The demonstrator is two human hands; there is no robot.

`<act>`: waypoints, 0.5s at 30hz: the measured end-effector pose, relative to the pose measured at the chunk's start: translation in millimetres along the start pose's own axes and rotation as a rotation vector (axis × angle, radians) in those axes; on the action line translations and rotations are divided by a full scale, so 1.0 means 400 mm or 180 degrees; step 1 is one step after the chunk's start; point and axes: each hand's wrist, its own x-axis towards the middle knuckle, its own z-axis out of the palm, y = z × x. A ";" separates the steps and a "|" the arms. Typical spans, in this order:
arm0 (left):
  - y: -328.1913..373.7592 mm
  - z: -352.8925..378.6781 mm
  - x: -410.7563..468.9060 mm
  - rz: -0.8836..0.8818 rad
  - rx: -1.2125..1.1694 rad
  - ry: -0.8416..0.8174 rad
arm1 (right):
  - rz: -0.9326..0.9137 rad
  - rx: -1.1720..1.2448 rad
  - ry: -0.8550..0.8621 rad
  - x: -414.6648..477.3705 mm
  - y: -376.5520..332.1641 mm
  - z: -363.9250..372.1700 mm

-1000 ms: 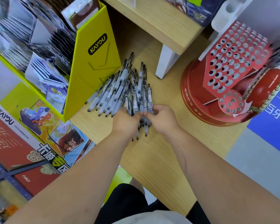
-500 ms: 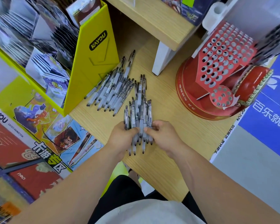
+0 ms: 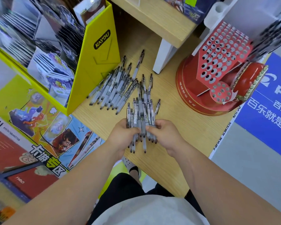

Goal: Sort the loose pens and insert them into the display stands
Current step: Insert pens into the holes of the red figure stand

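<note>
Presently: bundle of pens gripped between both hands above wooden counter.
Detail: left hand and right hand each curl fingers round the bundle's lower half, pen tips pointing toward the person; loose pile of pens lies on the counter, just beside yellow card rack; red display stand, perforated with holes, stands at right, apart from the bundle.

1 red stand, 1 yellow rack, 1 pen pile, 1 pen bundle; approx. dozens in all, exact no. unclear.
</note>
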 end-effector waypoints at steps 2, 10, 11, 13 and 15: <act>0.003 -0.004 -0.001 0.0009 -0.0051 0.0003 | 0.0147 0.0100 -0.0041 0.000 0.003 0.004; 0.014 -0.047 -0.047 0.0099 -0.0215 -0.0439 | 0.0311 0.0646 -0.0077 -0.052 -0.032 0.013; 0.018 -0.052 -0.062 0.0103 -0.0293 -0.0530 | 0.0290 0.0666 -0.0072 -0.062 -0.039 0.012; 0.026 -0.055 -0.084 0.0132 -0.0426 -0.0693 | 0.0268 0.0678 -0.0074 -0.087 -0.058 0.008; 0.038 -0.046 -0.102 0.0199 -0.0498 -0.0845 | 0.0230 0.0789 -0.0146 -0.114 -0.079 0.003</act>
